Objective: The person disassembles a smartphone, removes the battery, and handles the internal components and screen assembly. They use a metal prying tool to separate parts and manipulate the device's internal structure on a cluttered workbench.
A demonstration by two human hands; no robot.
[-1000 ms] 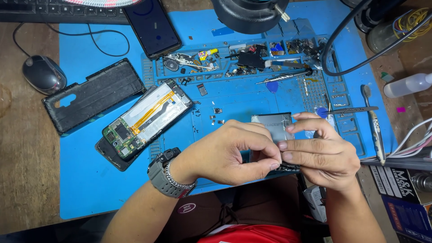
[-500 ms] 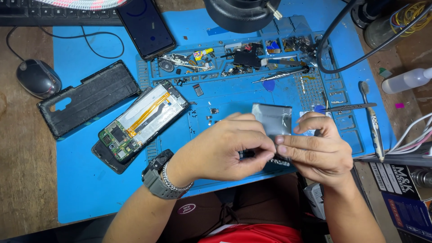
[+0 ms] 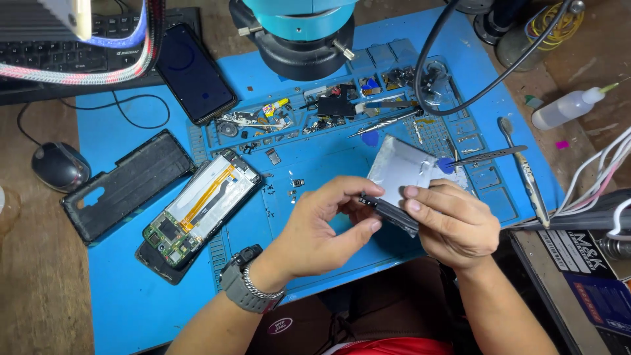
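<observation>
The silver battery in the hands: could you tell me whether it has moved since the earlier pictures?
Yes. The silver battery has tilted up from between both hands, so its flat face now shows, reaching toward the tweezers on the blue mat.

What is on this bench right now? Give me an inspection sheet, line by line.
Surface: blue rubber repair mat on a brown wooden desk.
Job's things: flat silver battery pack, held tilted above the mat.
Clutter: opened phone with exposed circuit board, black back cover, dark smartphone, metal tweezers, small parts in the mat's trays.
Hands: left hand and right hand both grip the battery's edge.
Cables: black cable; white wires.
Surroundings: microscope head, black mouse, keyboard, white squeeze bottle.
</observation>
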